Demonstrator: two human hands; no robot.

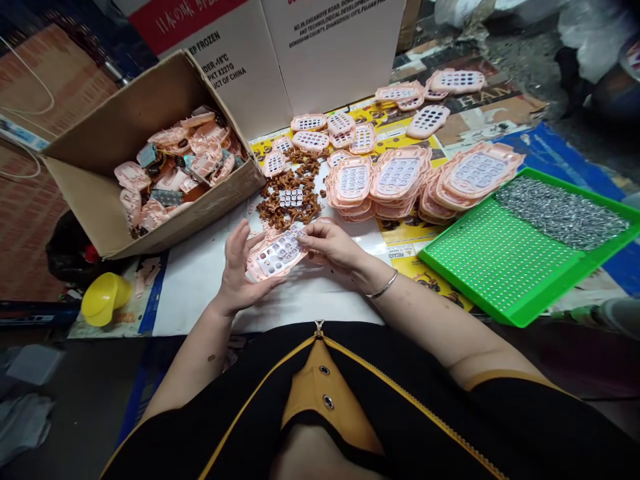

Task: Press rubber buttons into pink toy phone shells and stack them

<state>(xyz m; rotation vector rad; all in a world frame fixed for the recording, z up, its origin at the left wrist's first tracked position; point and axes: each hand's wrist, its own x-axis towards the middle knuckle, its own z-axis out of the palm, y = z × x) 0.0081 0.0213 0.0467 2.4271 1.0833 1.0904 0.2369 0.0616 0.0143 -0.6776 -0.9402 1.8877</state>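
Observation:
My left hand [239, 270] cups the left end of a pink plastic shell [260, 265], thumb along its near edge and fingers raised on the far side. With fingertips pinched, my right hand [327, 245] holds a translucent keypad sheet [287, 248] at its upper right corner; the sheet lies tilted over the right part of the shell. Some of the shell's holes show at the left. Just beyond my hands is a heap of small brown parts [300, 175] with a white keypad piece [291, 199] on it. Stacked pink shells with keypads [400, 175] stand to the right.
An open cardboard box [175, 223] of pink shells and circuit parts stands at the left. A green tray [523, 313] with metal screws [565, 212] lies at the right. More shells [427, 121] lie further back, before white cartons [330, 73]. A yellow cup [106, 299] sits lower left.

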